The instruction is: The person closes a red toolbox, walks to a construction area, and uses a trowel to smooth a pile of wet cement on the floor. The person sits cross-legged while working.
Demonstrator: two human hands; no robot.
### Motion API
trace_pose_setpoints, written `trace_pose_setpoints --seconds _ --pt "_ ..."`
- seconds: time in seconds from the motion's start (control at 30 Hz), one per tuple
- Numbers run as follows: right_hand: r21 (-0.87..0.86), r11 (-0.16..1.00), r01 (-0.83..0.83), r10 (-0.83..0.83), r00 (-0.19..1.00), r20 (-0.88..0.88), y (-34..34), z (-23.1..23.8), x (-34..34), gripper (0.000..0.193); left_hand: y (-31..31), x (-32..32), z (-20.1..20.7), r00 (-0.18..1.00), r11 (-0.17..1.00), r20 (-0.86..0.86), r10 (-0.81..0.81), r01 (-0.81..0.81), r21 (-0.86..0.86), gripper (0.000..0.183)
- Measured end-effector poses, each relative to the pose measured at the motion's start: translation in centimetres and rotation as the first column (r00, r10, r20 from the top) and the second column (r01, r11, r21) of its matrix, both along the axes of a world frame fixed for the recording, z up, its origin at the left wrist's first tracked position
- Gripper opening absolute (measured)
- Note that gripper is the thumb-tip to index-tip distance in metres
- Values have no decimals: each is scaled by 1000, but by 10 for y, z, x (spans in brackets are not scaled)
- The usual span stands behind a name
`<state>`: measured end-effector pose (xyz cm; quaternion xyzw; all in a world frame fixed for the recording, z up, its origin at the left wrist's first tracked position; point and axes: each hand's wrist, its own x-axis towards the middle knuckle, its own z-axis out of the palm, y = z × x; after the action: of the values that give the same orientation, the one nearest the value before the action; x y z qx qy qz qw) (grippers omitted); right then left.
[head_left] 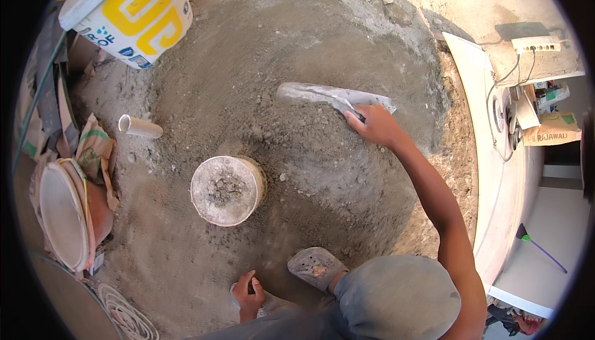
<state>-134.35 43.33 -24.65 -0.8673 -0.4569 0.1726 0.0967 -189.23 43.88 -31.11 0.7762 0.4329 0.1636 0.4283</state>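
A long, flat steel finishing trowel lies on rough grey mortar, right of the middle. My right hand is closed round its dark handle, the arm reaching out from the lower right. Low in the view, left of my foot, my left hand is closed on a dark-handled tool. Pale bits of that tool show beside the hand, but its shape is mostly hidden. Left of the middle stands a round pale bucket with crumbly grey material on its top.
A large white bucket with yellow markings stands at the far left. Near it lie a short pipe, a tipped round tub and a coiled hose. My clog rests on the ground. At right are a pale board edge and a power strip.
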Motion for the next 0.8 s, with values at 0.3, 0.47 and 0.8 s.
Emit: trace_pose_setpoints --seconds 0.3,0.47,0.8 --pt "232 649 725 -752 565 338 -77 -48 200 64 -23 -76 18 845 844 -133 518 -530 -81 31" --pt "225 763 606 -642 666 380 -4 -63 257 59 -74 -189 -4 692 748 -369 620 -664 11 35" --pt "79 968 238 -249 877 411 74 -47 237 56 -148 -314 -38 798 846 -352 490 -533 -31 31"
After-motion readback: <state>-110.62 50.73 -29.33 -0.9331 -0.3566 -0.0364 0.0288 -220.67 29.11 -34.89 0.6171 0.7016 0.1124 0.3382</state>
